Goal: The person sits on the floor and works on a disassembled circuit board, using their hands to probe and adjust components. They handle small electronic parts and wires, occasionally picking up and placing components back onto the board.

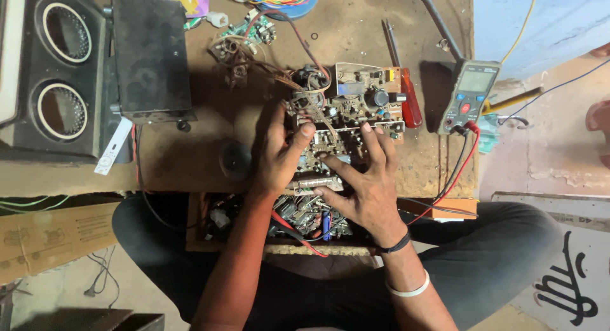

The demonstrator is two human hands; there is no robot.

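A large brown circuit board [356, 108], crowded with components and loose wires, lies on a worn wooden table [190, 159]. My left hand [277, 154] grips the board's left edge, thumb pressed on its top. My right hand [363, 181] lies spread over the board's near part, fingers apart and pressing on the components. A black band and a white band circle my right wrist.
A grey multimeter [469, 96] with red and black leads sits right of the board, beside a red-handled screwdriver [406, 92]. A black speaker box [60, 70] and a black case [151, 54] stand at left. An open drawer of parts [298, 220] is under my hands.
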